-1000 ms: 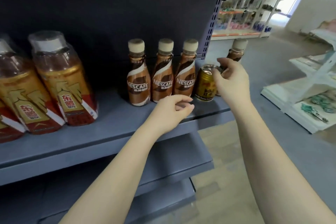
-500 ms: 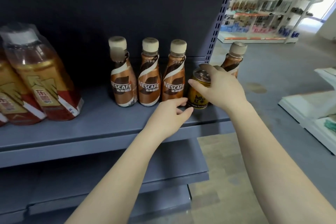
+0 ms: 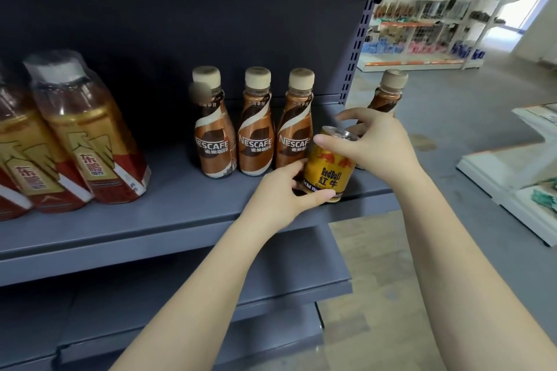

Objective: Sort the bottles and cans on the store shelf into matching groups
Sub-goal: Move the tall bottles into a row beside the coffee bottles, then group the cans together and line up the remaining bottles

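Near the middle of the frame, slightly right, a gold Red Bull can (image 3: 327, 170) is held by both hands just over the front right part of the grey shelf (image 3: 168, 214), tilted a little with its silver top leaning toward the upper right. The right hand (image 3: 376, 144) closes its grip on the can's upper rim, thumb across the near side and fingers curled over the top. The left hand (image 3: 283, 193) wraps its grip around the can's base, thumb along the bottom edge and fingers behind; whether the can's base touches the shelf cannot be told. Just left of the can, three brown Nescafe bottles (image 3: 256, 126) with cream caps stand upright in a row, the rightmost one touching or nearly touching the can. A fourth Nescafe bottle (image 3: 390, 93) stands behind the right hand, partly hidden, at the shelf's right end. At the left of the frame, well apart from the row, large amber bottles with red and gold labels (image 3: 87, 135) lean together. A lower shelf (image 3: 211, 289) runs beneath, and white store racks (image 3: 437, 15) fill the upper right.
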